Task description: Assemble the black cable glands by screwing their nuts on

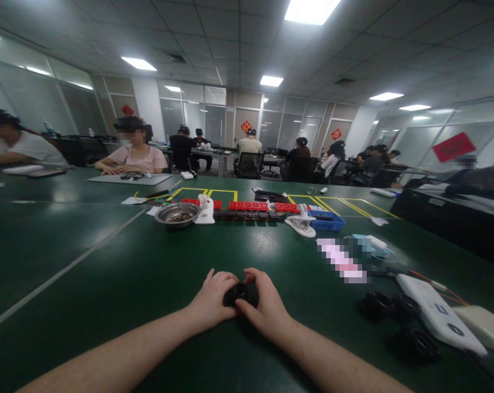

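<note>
Head view: small black part between two hands, grip the weak point

Left hand (216,297) curls its fingers and thumb about the left side of the black part (239,290); right hand (267,300) pinches the other side, thumb at the near edge, index finger bent over the far one; the part sits low over the near middle of the surface (148,284), though whether it rests there or is slightly raised, I cannot tell.

Slipping looks the likeliest fault; the part is small, dark and apparently smooth, so uneven pressure from the two thumbs could tilt it or shoot it out sideways; the fingers hide much of it, so a crooked hold could easily go unnoticed.

To the right lie three loose black pieces (375,305), two close together and one nearer; they seem round enough to roll if a forearm swept that way; the white device (439,314) and orange cable (455,295) are near them, and a snag there could drag things along.

Farther off, the metal bowl (179,225) of small bits (180,218) would probably scatter if knocked; it stands well apart from both hands, so that risk seems slight.
</note>
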A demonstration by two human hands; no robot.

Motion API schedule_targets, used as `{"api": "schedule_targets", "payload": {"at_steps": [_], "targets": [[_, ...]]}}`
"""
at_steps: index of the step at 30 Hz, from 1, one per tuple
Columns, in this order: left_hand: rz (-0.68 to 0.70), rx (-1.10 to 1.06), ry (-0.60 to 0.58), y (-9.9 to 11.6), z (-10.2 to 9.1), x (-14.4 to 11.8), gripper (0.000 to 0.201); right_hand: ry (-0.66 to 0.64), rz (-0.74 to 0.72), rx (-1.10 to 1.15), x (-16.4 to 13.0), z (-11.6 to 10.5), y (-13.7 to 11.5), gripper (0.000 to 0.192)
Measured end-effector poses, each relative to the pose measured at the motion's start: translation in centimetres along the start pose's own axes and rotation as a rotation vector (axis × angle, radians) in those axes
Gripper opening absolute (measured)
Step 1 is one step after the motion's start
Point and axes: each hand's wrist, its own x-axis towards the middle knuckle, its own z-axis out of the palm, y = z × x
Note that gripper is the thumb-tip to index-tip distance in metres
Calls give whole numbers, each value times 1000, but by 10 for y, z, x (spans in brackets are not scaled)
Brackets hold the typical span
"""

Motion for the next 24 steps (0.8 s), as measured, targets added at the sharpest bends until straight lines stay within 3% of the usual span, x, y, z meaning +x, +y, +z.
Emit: {"api": "schedule_targets", "payload": {"at_steps": [4, 10, 15, 20, 24], "targets": [[1, -4, 8, -3, 3, 1, 39, -59, -78, 48, -1, -1, 1, 62], [6, 2, 24, -6, 7, 1, 38, -45, -25, 19, -1, 0, 3, 56], [1, 2, 15, -4, 4, 1, 38, -87, -57, 28, -1, 0, 2, 67], [0, -7, 24, -4, 4, 0, 36, -34, -39, 16, -1, 0, 3, 54], [10, -6, 20, -6, 5, 1, 42, -94, -88, 40, -2, -1, 1, 65]]}}
